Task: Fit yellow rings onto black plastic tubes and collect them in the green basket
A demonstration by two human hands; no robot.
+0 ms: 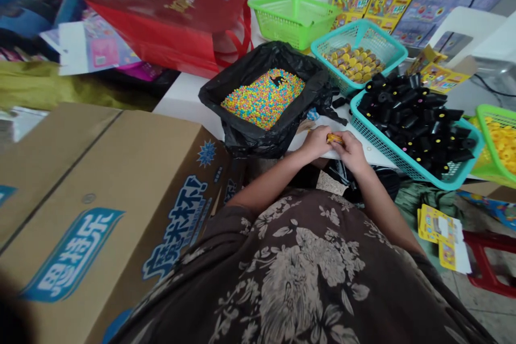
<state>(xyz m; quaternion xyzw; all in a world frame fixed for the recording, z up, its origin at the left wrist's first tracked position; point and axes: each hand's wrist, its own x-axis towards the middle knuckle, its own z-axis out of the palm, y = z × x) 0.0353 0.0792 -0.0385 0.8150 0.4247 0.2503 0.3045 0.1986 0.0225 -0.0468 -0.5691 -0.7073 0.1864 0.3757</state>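
Head view: left hand (pixel 316 141) and right hand (pixel 351 151) pinch a small yellow piece (pixel 334 138) between them at the worktop's (pixel 181 98) near edge, close to the bead-filled black bag (pixel 264 98) and basket of black caps (pixel 415 118).

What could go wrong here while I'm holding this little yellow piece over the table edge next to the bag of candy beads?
The small yellow piece sits pinched between your left hand and right hand right at the table edge, so a slip would likely drop it to the floor. The black bag of coloured beads stands open beside your left hand; a nudge might spill beads. The teal basket of black caps overhangs the edge and could tip.
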